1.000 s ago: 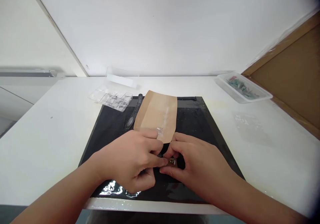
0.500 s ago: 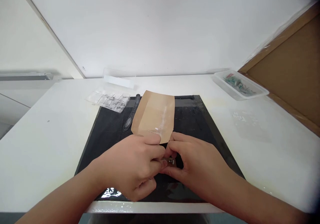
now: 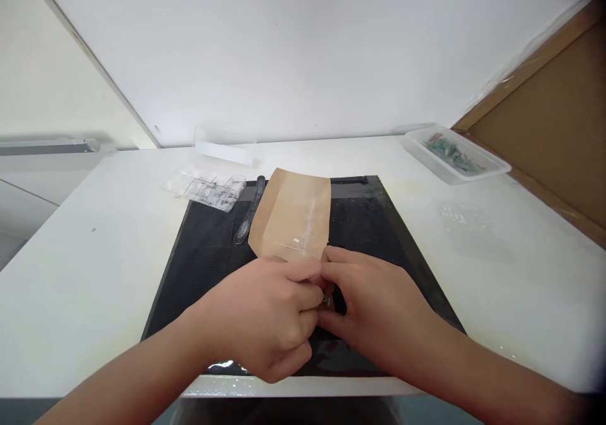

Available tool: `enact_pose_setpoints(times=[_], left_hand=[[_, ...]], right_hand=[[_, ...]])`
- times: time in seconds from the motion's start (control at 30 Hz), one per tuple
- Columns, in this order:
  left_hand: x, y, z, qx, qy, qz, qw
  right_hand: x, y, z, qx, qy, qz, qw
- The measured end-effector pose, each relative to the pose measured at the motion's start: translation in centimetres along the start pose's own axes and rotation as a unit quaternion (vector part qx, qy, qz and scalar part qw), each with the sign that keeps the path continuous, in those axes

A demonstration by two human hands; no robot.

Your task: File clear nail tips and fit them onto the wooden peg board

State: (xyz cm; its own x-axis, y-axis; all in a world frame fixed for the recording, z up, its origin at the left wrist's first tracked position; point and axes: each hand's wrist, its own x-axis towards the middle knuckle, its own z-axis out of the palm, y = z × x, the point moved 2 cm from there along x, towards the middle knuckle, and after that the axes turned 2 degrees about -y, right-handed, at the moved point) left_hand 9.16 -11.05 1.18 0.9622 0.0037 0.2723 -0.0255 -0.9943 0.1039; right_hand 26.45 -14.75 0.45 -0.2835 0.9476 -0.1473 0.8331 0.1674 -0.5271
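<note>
My left hand and my right hand meet over the front part of a black mat. Fingers of both are closed around a small item with a shiny metallic bit; most of it is hidden, so I cannot make out what it is. Just beyond my fingertips lies a brown paper tray with raised edges, bearing a small white piece, thin slivers and pale dust. A dark file dusted with white lies along the tray's left side.
A clear compartment box with small contents stands at the back left, a clear lid behind it. At the back right is a plastic tub of greenish pieces. A transparent sheet or bag lies on the right.
My left hand has shifted right, its fingers now covering more of the small item and overlapping my right fingertips. My right hand has barely moved.
</note>
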Motion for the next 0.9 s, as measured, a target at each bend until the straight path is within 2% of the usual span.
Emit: enact_pose_setpoints(times=[0.2, 0.37, 0.63, 0.9], left_hand=[[-0.5, -0.2, 0.5, -0.015, 0.029, 0.001, 0.999], [-0.7, -0.4, 0.6, -0.029, 0.02, -0.015, 0.999], [-0.7, -0.8, 0.5, -0.061, 0.036, -0.012, 0.997], [-1.1, -1.3, 0.2, -0.094, 0.071, -0.034, 0.992]], right_hand=[[-0.1, -0.2, -0.1, -0.008, 0.003, -0.002, 1.0], [-0.1, -0.3, -0.2, -0.016, 0.017, -0.015, 1.0], [-0.2, 0.0, -0.8, 0.011, -0.007, -0.036, 0.999], [0.1, -0.1, -1.4, 0.052, 0.018, -0.044, 0.997]])
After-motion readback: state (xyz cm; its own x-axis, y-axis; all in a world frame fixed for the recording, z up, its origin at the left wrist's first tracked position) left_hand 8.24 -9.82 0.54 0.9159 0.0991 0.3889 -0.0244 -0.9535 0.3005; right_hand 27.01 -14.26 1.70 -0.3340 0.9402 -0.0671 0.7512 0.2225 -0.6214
